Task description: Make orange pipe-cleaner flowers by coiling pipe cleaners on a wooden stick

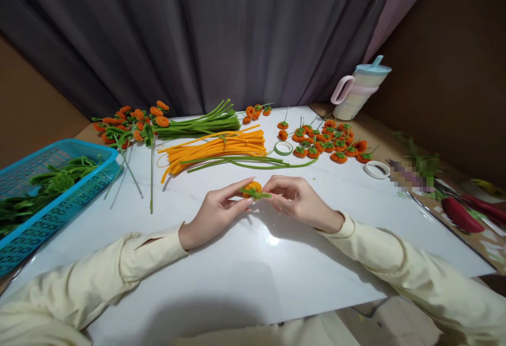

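Low over the white tabletop, my left hand (219,206) pinches a small orange pipe-cleaner flower (252,189) between thumb and fingers. A green pipe-cleaner piece lies across the flower's underside, and its right end meets the fingertips of my right hand (298,198), which are closed on it. Just beyond both hands lie a few loose green pipe cleaners (253,162) and a bundle of orange-yellow pipe cleaners (221,146).
On the left stands a blue basket (59,225) of green leaf pieces. Orange flower heads (316,138), green tape (283,148) and white tape (377,170) lie right of centre. Red-handled scissors (462,215) lie far right, a tumbler (359,90) behind. Stemmed flowers (138,117) and green bundles (197,125) sit back left.
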`<action>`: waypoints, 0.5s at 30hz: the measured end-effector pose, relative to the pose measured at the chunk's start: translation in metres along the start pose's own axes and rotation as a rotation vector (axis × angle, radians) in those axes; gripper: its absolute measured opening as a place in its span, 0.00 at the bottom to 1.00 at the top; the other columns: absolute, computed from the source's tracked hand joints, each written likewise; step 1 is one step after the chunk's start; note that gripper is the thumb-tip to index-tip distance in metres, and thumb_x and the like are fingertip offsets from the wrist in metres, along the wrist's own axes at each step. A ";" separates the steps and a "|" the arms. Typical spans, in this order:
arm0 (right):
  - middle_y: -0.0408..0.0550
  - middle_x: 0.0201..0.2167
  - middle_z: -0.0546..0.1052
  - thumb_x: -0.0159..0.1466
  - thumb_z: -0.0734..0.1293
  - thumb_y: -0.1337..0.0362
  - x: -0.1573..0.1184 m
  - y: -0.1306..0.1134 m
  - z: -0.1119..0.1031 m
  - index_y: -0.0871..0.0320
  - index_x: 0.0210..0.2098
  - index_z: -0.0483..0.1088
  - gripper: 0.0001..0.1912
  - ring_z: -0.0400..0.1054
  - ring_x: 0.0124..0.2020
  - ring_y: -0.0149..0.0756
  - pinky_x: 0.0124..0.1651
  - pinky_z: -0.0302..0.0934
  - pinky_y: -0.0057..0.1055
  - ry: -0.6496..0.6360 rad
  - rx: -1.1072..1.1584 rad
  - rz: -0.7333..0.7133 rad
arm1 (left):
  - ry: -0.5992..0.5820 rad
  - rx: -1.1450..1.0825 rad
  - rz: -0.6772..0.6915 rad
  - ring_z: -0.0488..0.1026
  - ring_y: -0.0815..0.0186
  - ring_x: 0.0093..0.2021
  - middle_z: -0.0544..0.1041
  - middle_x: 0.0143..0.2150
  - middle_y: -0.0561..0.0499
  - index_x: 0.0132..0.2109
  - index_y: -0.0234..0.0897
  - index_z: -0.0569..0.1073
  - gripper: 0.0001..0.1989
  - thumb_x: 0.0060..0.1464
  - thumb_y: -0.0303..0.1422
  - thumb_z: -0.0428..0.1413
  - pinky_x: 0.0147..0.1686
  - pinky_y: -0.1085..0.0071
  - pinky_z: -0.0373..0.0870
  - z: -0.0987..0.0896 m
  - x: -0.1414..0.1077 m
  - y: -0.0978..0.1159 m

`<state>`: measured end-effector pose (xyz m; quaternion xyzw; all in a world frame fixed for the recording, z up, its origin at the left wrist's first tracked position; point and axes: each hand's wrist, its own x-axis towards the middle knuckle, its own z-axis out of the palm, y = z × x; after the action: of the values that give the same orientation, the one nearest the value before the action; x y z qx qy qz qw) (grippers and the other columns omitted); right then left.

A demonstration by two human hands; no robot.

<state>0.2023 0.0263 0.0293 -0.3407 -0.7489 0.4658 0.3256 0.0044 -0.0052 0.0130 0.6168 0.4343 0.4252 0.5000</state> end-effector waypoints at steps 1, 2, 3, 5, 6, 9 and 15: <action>0.43 0.21 0.68 0.60 0.64 0.58 0.000 -0.001 0.001 0.62 0.31 0.70 0.12 0.59 0.18 0.24 0.19 0.54 0.23 -0.011 0.062 0.077 | -0.012 0.032 0.008 0.74 0.67 0.36 0.74 0.50 0.48 0.54 0.37 0.70 0.21 0.51 0.35 0.57 0.37 0.72 0.75 0.000 0.000 -0.001; 0.41 0.18 0.67 0.59 0.65 0.57 0.000 -0.002 0.002 0.62 0.31 0.69 0.13 0.57 0.16 0.24 0.18 0.52 0.23 -0.019 0.111 0.145 | -0.026 0.057 0.011 0.74 0.68 0.37 0.75 0.49 0.48 0.53 0.37 0.70 0.21 0.52 0.35 0.57 0.38 0.72 0.75 0.000 0.000 -0.002; 0.39 0.15 0.65 0.59 0.65 0.55 0.000 -0.003 0.003 0.62 0.31 0.69 0.14 0.55 0.14 0.23 0.17 0.51 0.23 -0.026 0.145 0.197 | -0.034 0.068 0.013 0.74 0.68 0.37 0.75 0.48 0.48 0.53 0.38 0.69 0.20 0.52 0.35 0.57 0.38 0.72 0.75 0.000 0.000 -0.003; 0.38 0.13 0.63 0.57 0.67 0.53 0.000 -0.003 0.004 0.62 0.30 0.69 0.16 0.53 0.13 0.23 0.17 0.49 0.23 -0.031 0.187 0.260 | -0.046 0.024 0.008 0.73 0.68 0.39 0.75 0.45 0.48 0.52 0.38 0.67 0.19 0.53 0.34 0.56 0.37 0.72 0.74 0.001 0.000 -0.005; 0.38 0.12 0.63 0.56 0.68 0.53 0.000 -0.003 0.004 0.62 0.30 0.69 0.16 0.53 0.13 0.23 0.17 0.48 0.23 -0.028 0.202 0.276 | -0.050 -0.021 -0.001 0.73 0.67 0.40 0.75 0.44 0.49 0.51 0.38 0.66 0.18 0.53 0.34 0.56 0.37 0.72 0.74 0.001 0.001 -0.006; 0.38 0.12 0.63 0.55 0.68 0.54 0.001 0.000 0.003 0.63 0.29 0.69 0.16 0.52 0.13 0.22 0.17 0.45 0.23 -0.014 0.233 0.312 | 0.015 -0.083 -0.030 0.72 0.68 0.39 0.74 0.39 0.50 0.45 0.38 0.62 0.17 0.50 0.36 0.59 0.31 0.75 0.72 0.001 0.003 -0.008; 0.39 0.14 0.63 0.54 0.67 0.60 0.004 0.004 0.002 0.63 0.27 0.68 0.11 0.52 0.14 0.23 0.16 0.44 0.23 0.046 0.341 0.395 | 0.109 0.021 -0.133 0.61 0.77 0.16 0.66 0.18 0.56 0.27 0.32 0.67 0.17 0.55 0.43 0.52 0.15 0.81 0.59 -0.002 0.004 -0.002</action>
<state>0.1996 0.0303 0.0255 -0.4312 -0.5710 0.6320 0.2978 0.0031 -0.0006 0.0116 0.5679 0.5054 0.4193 0.4962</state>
